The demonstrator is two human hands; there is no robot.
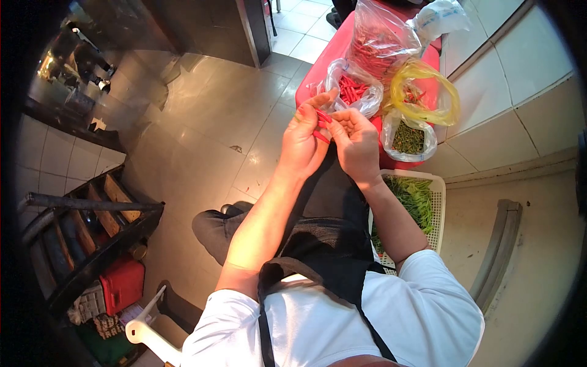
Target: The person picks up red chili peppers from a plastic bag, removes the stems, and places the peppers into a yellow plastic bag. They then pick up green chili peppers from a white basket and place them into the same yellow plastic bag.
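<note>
Red chili peppers [321,136] lie in my left hand [299,142], its fingers curled round them. My right hand [356,147] meets it from the right, thumb and fingers pinched at the end of one red chili. Just beyond the hands sits a small clear bag of bright red chilies [351,90]. Behind that stands a larger clear bag [376,52] full of red chilies. A yellow plastic bag [454,101] with some red bits inside is to the right. Nearer me, a white bag holds green stems [408,139].
The bags rest on a red surface [310,72] along the tiled wall [489,92]. Below it, a white basket [438,214] holds leafy greens [413,199]. At left are a dark rack [92,251] and a red box [122,284] on the tiled floor [202,128].
</note>
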